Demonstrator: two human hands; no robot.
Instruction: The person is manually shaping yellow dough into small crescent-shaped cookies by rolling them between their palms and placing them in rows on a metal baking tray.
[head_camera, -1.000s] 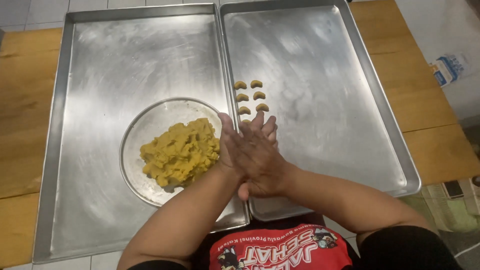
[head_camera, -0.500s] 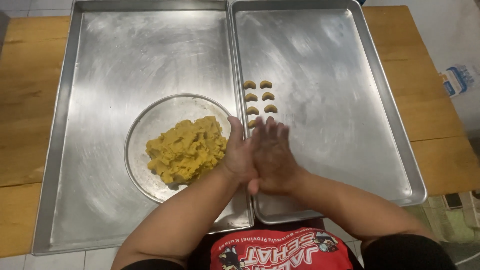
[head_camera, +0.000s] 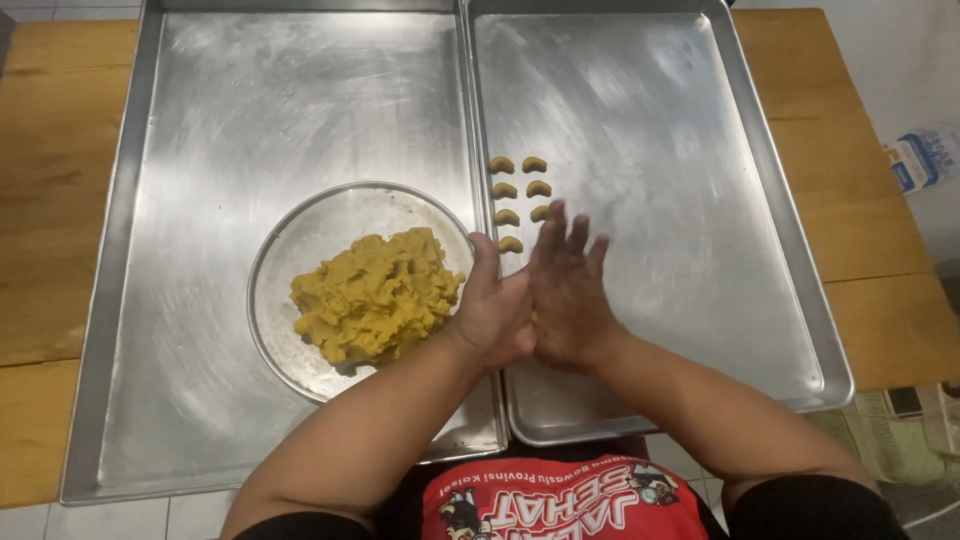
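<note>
My left hand (head_camera: 490, 312) and my right hand (head_camera: 570, 292) press palm to palm over the seam between two metal trays, fingers stretched out. A small piece of yellow dough sits between the palms, almost wholly hidden. Just left of my left hand, a heap of yellow dough (head_camera: 375, 295) lies on a round glass plate (head_camera: 268, 250) standing in the left tray (head_camera: 250, 100). Several small crescent-shaped dough pieces (head_camera: 505, 190) lie in two short columns in the right tray (head_camera: 680, 150), just beyond my fingertips.
Both trays rest side by side on a wooden table (head_camera: 60, 200). A white and blue packet (head_camera: 920, 160) lies past the table's right edge. Green cloth shows at the lower right.
My palms have slid against each other, the right hand's fingers now reaching further forward than the left's. The dough heap, plate and crescents have not moved.
</note>
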